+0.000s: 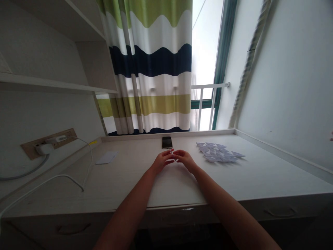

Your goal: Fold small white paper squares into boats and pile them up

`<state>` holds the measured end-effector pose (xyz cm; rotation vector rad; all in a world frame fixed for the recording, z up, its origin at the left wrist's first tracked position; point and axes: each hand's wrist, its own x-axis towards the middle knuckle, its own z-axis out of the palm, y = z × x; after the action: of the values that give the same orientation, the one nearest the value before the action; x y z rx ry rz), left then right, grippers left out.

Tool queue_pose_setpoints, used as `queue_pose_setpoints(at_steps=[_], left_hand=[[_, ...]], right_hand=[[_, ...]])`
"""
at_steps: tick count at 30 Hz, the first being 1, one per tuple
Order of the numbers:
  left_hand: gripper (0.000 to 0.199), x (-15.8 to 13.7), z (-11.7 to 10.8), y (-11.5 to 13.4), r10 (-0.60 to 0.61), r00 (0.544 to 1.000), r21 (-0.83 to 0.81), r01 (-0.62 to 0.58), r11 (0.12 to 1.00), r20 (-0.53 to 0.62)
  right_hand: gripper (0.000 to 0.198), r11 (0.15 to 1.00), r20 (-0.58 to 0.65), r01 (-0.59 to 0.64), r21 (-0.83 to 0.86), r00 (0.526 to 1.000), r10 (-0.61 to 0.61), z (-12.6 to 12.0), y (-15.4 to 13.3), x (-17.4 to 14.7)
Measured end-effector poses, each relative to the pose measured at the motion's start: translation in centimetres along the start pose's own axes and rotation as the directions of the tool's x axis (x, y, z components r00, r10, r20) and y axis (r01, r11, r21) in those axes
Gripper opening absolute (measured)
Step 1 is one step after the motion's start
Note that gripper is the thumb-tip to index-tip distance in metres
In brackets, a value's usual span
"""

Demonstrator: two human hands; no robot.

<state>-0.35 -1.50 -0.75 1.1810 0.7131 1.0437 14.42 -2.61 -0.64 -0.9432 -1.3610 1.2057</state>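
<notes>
Daylight enters through the uncovered strip of a green-framed window (205,45) beside a wavy green, white and navy curtain (161,83), behind a pale desk (125,182) with drawers, between open shelving (52,84) on the left and a plain white wall (291,80) on the right

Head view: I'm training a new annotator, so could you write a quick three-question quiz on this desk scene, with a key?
1. Multiple choice: which thing lies on the desk just beyond the left hand and right hand?
a) a stapler
b) a smartphone
c) a mug

2. True or false: the folded paper pieces lie to the right of both hands.

3. Short answer: what do the two hands hold between their fingers?

Key
1. b
2. True
3. What looks like a thin piece of paper; its folds are too small to make out.
</notes>
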Motion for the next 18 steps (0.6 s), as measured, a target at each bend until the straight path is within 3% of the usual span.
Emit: queue_pose_setpoints(at_steps=[8, 18], left_hand=[[0.040, -0.23, 0.50, 0.13, 0.038, 0.997, 0.105, -0.031, 0.994, -0.068], [0.038, -0.27, 0.58, 0.12, 0.069, 0.994, 0.182, -0.054, 0.982, -0.080]], right_hand=[[0.025, 0.995, -0.013, 0.021, -0.094, 1.000, -0.022, -0.13, 0.08, 0.10], [0.026, 0.996, -0.032, 0.031, -0.084, 0.999, -0.034, -0.26, 0.65, 0.46]])
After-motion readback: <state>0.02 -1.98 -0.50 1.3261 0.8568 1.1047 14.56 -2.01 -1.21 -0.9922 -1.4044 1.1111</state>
